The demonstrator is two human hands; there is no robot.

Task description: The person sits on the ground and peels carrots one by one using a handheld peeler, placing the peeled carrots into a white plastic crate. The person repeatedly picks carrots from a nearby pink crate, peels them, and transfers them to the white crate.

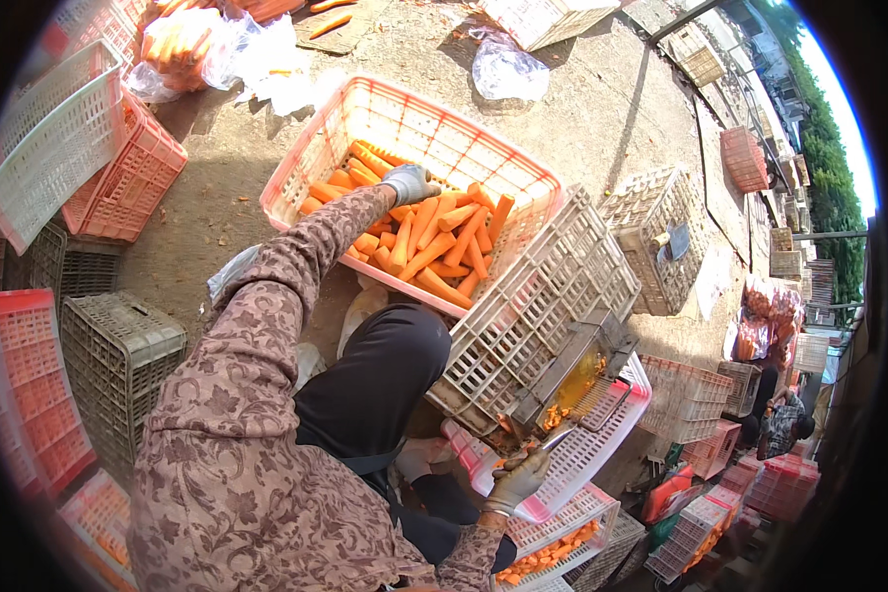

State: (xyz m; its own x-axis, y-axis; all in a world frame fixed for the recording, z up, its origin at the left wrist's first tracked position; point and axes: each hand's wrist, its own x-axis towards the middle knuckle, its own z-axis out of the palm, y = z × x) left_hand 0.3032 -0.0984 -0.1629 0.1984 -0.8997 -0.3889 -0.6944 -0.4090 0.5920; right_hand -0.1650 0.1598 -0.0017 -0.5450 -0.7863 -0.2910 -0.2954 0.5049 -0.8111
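Note:
My left hand [411, 184], in a grey work glove, reaches into a large pink and white plastic crate [433, 118] and rests on peeled carrots [444, 237]; whether its fingers grip one cannot be told. My right hand [522, 477], in a soiled glove, is closed around a knife [556, 436], whose blade points up and right. Just beyond the blade, a metal tray [573, 377] with orange scraps and a wire rack stands on an upturned dirty white crate [540, 288]. Cut carrot pieces [555, 551] lie in a lower crate near my right hand.
Stacked crates [122, 355] stand at the left. Bagged carrots [181, 48] and a plastic bag [509, 66] lie on the concrete ground. Another crate [655, 237] at the right holds a wide-bladed tool [677, 240]. A person [781, 422] sits farther off among crates.

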